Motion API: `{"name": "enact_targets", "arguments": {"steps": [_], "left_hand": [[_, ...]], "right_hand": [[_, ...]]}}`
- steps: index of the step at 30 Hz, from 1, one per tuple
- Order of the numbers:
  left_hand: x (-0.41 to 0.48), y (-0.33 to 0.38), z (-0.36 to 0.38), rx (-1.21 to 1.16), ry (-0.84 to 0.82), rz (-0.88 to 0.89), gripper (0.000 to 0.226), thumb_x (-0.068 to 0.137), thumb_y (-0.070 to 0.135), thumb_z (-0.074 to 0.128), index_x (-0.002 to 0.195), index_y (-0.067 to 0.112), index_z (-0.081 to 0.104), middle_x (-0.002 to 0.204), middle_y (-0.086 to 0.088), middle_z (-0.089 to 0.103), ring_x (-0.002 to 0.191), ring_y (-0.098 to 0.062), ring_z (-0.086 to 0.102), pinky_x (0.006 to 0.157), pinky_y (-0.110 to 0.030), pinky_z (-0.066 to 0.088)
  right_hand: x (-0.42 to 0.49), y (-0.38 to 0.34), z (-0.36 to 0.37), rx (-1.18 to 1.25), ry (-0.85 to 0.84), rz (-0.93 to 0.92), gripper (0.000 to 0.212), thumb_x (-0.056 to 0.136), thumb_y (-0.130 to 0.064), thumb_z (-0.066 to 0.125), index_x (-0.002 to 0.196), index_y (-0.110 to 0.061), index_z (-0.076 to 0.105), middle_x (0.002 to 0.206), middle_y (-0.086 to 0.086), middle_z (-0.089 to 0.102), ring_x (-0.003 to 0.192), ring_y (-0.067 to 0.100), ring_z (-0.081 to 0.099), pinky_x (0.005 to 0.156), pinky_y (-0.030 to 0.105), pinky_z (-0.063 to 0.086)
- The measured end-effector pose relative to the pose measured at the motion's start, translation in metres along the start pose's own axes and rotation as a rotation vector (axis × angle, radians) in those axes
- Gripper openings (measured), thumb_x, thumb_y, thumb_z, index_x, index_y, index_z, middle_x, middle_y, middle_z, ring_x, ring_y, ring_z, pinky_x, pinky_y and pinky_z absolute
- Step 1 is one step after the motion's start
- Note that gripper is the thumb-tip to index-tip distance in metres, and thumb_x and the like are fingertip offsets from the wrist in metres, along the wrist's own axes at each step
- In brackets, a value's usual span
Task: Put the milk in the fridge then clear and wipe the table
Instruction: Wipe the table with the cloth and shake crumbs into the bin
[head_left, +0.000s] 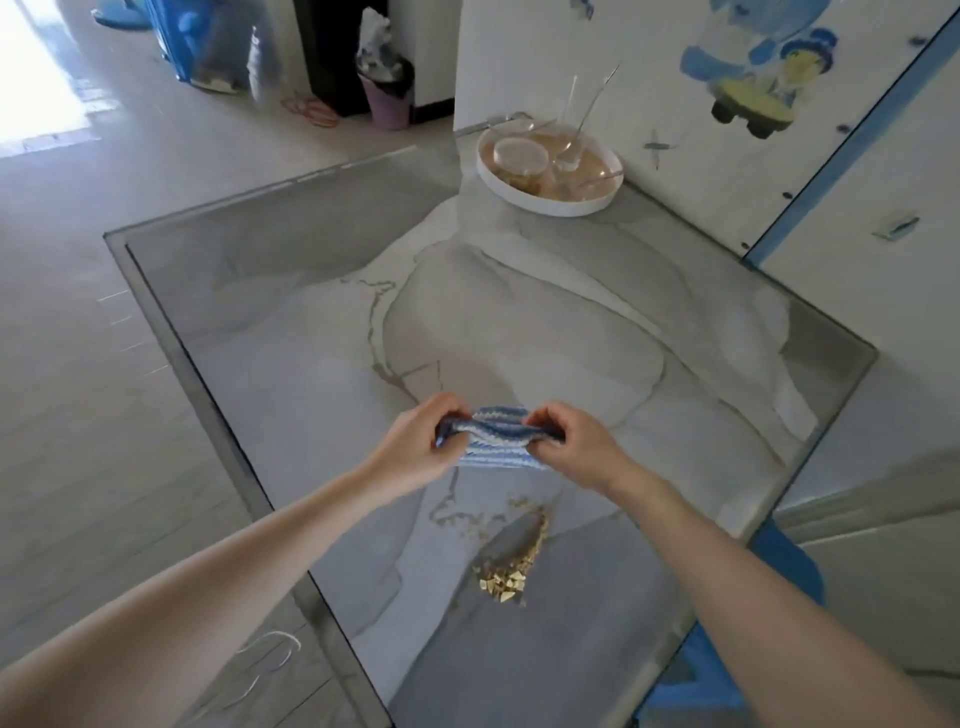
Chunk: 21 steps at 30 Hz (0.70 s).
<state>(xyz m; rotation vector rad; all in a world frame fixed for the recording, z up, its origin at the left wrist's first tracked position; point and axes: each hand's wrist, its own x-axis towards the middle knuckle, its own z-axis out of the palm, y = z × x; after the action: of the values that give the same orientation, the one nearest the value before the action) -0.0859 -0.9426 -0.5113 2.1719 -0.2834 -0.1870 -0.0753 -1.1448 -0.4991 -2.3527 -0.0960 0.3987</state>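
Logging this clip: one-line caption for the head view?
Over the table, left hand and right hand hold a cloth; crumbs nearby, tray beyond.

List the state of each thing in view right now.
cloth: bunched, held between both hands
left hand: pinches the cloth's left end
right hand: pinches the cloth's right end
crumbs: heaped on the table, unwiped
tray: on the table's far corner, holding glassware

No writing, label, brand or number can be read; the cartoon figure (753, 88) painted on the wall (623, 47) carries no words.
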Motion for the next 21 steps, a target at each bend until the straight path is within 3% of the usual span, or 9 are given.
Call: {"name": "enact_targets", "arguments": {"steps": [3,5,8,13,17,21], "left_hand": [[-0.01,-0.016,0.015,0.165,-0.207,0.045,0.023,0.08,0.025,0.052,0.096,0.009,0.053,0.088,-0.005,0.061,0.072,-0.018,0.054,0.066,-0.029,0.041],[-0.012,-0.019,0.021,0.277,-0.333,0.063,0.037,0.087,0.022,0.054,0.121,0.009,0.048,0.121,-0.008,0.057,0.103,-0.024,0.057,0.085,-0.036,0.045],[-0.016,-0.018,0.027,0.392,-0.369,0.047,0.052,0.094,0.023,0.046,0.142,0.015,0.03,0.15,-0.003,0.032,0.137,-0.019,0.032,0.112,-0.031,0.028],[-0.051,-0.009,0.042,0.347,-0.359,-0.023,0.048,0.096,0.025,0.042,0.142,0.018,0.032,0.151,-0.001,0.031,0.14,-0.015,0.026,0.114,-0.026,0.019],[-0.086,0.008,0.064,0.323,-0.324,-0.068,0.048,0.097,0.025,0.04,0.143,0.02,0.029,0.152,0.002,0.027,0.141,-0.012,0.024,0.114,-0.022,0.018],[-0.118,0.037,0.091,0.249,-0.266,-0.101,0.043,0.097,0.021,0.041,0.139,0.019,0.037,0.146,0.004,0.039,0.131,-0.015,0.04,0.102,-0.019,0.028]], "right_hand": [[-0.001,0.011,0.018,-0.143,-0.16,-0.037,0.044,0.077,-0.01,0.057,0.12,-0.009,0.055,0.123,0.008,0.059,0.113,0.019,0.054,0.092,0.022,0.037],[0.002,0.012,0.023,-0.258,-0.209,-0.064,0.049,0.08,-0.004,0.051,0.128,-0.012,0.05,0.138,0.005,0.047,0.128,0.018,0.043,0.104,0.02,0.027],[0.001,0.011,0.03,-0.333,-0.225,-0.089,0.044,0.086,-0.003,0.045,0.128,-0.014,0.053,0.141,0.004,0.042,0.131,0.02,0.037,0.109,0.021,0.02],[-0.028,0.019,0.039,-0.37,-0.288,-0.11,0.039,0.089,-0.006,0.043,0.123,-0.017,0.057,0.134,0.003,0.046,0.125,0.021,0.041,0.11,0.029,0.028],[-0.06,0.026,0.035,-0.399,-0.337,-0.149,0.032,0.091,-0.012,0.047,0.119,-0.017,0.06,0.131,0.001,0.048,0.122,0.019,0.043,0.1,0.023,0.03],[-0.094,0.041,0.029,-0.418,-0.363,-0.152,0.029,0.091,-0.012,0.049,0.116,-0.015,0.062,0.13,0.003,0.049,0.119,0.022,0.045,0.097,0.025,0.031]]}}
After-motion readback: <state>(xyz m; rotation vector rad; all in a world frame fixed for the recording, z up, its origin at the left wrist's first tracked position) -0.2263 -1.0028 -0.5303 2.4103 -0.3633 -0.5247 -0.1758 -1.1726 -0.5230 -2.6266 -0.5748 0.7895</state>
